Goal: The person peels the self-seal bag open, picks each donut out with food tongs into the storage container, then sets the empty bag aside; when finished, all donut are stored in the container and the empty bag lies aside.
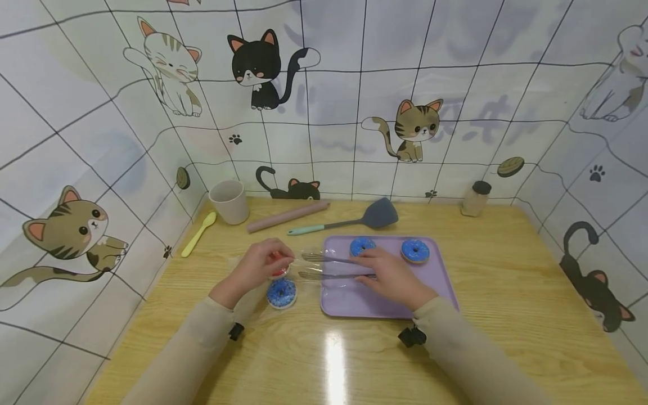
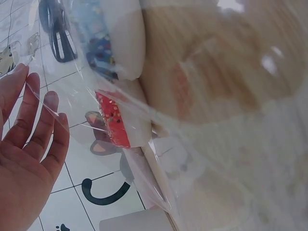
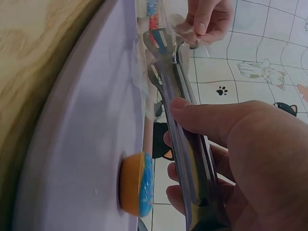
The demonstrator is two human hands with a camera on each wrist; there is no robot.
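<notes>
My left hand [image 1: 255, 265] pinches the edge of a clear plastic bag [image 2: 216, 168] between thumb and fingertips. Inside the bag lie a blue-topped toy donut [image 1: 282, 293] with a pale base and a red-topped donut [image 2: 113, 118], which the left hand partly hides in the head view. My right hand [image 1: 395, 277] grips metal tongs [image 3: 180, 110], thumb on one arm and fingers on the other. The tong tips point left at the bag's mouth, apart from each other with no donut between them. Below the right hand is a lilac tray [image 1: 339, 306].
On the tray sit two blue donuts, one behind the right hand [image 1: 361, 246] and one farther right [image 1: 415, 251]. Along the back are a beige cup [image 1: 229, 202], a rolling pin [image 1: 288, 216], a spatula [image 1: 379, 214] and a black-lidded jar [image 1: 476, 199]. A yellow spoon [image 1: 198, 235] lies left.
</notes>
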